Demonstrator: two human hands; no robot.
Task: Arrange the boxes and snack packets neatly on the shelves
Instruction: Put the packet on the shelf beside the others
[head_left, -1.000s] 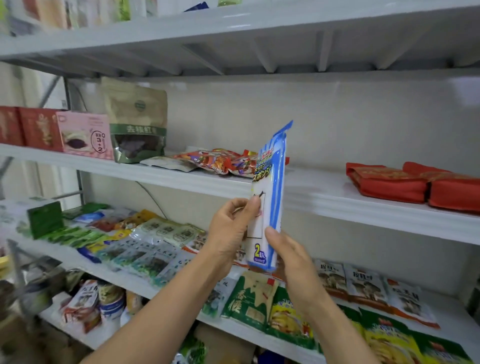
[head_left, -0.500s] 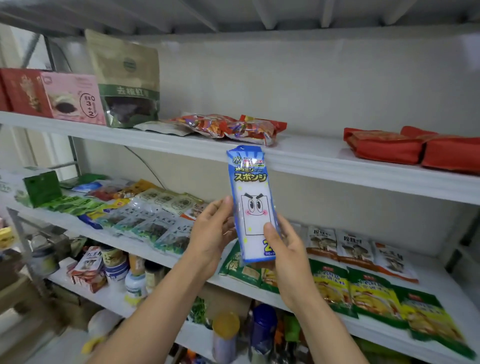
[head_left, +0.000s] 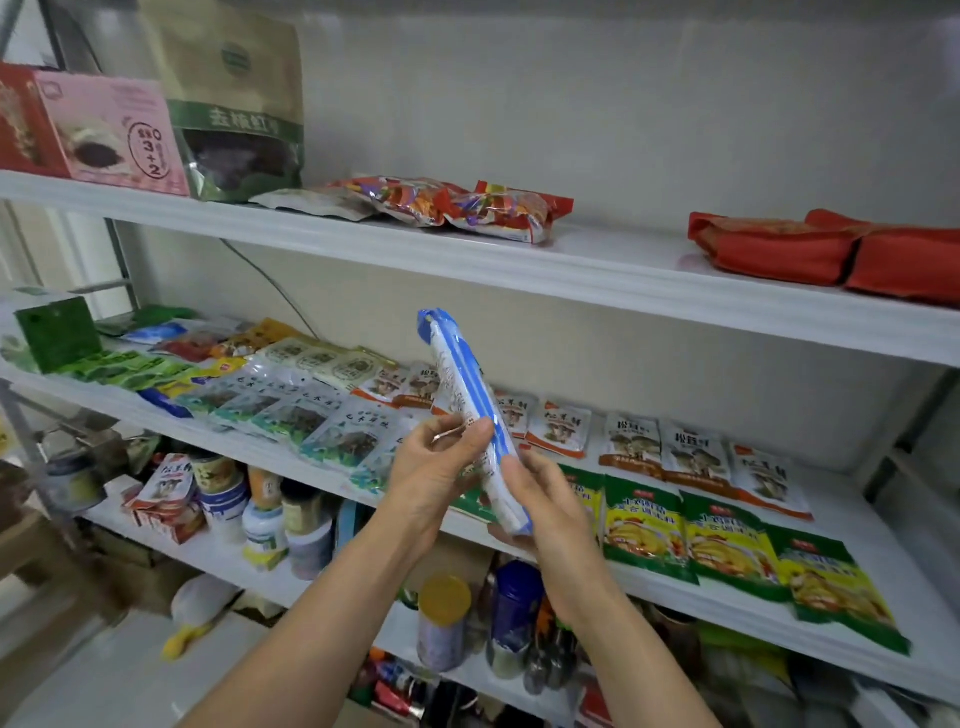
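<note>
Fingertips (head_left: 474, 429) of the left hand (head_left: 428, 480) are pinching the blue-and-white packet (head_left: 460, 387) at mid-length; the right hand (head_left: 553, 512) is gripping its lower end | packet, face-on half a second ago, is now turning edge-on and tilting, hovering before the middle shelf (head_left: 852, 519) | likely being inspected, so shelving is still pending.

Down low, a yellow-lidded jar (head_left: 444, 621) stands upright just beside a blue-capped bottle (head_left: 517, 608). Further left, more jars and bottles crowd together, with a white bottle (head_left: 265, 530) at the front. A dark cable (head_left: 270, 283) slants down the pale wall (head_left: 623, 130). On the floor (head_left: 104, 675) lies a white bundle (head_left: 200, 603), too blurred to identify but possibly a bag, with something yellow beneath.
</note>
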